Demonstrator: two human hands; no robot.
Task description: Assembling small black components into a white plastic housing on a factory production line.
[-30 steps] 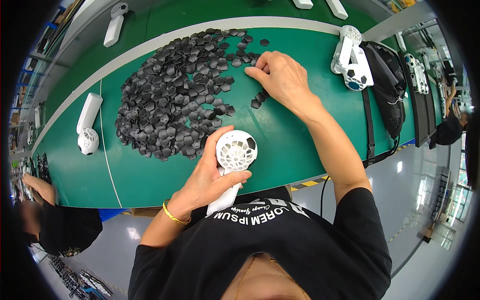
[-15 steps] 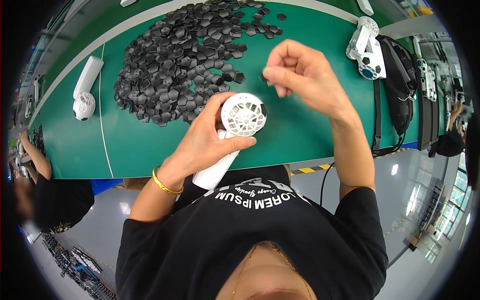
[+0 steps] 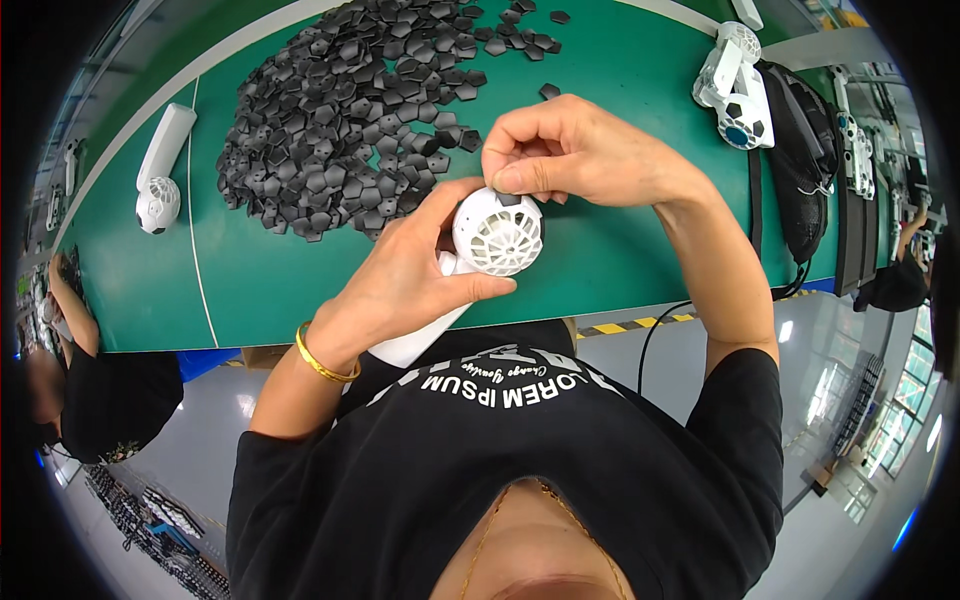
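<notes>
The left hand (image 3: 405,270) is clamped around a white plastic device with a round, openwork ball head (image 3: 500,240), its thumb along the near side of the ball and its fingers behind the ball's left side. From the ball, the device's long white handle (image 3: 420,338) runs toward the near left, beneath the left hand, out past the near edge of the smooth green worktop (image 3: 620,270).

The right hand (image 3: 580,155) comes in from the right and lies just beyond the ball, with thumb and forefinger pinched together on a small black five-sided plate (image 3: 508,198). That plate lies directly under the right thumb tip, against the far rim of the ball; whether it sits fully in its recess cannot be told. The ball is therefore on the near side of the right fingertips and at the right end of the left hand's grip, between the two hands, with the right hand nearer to the plate.

A broad heap of matching black plates (image 3: 330,150) covers the worktop to the far left of both hands. One loose black plate (image 3: 550,91) lies just beyond the right hand. A similar white device (image 3: 160,165) rests well to the left, its ball end nearer than its handle.
</notes>
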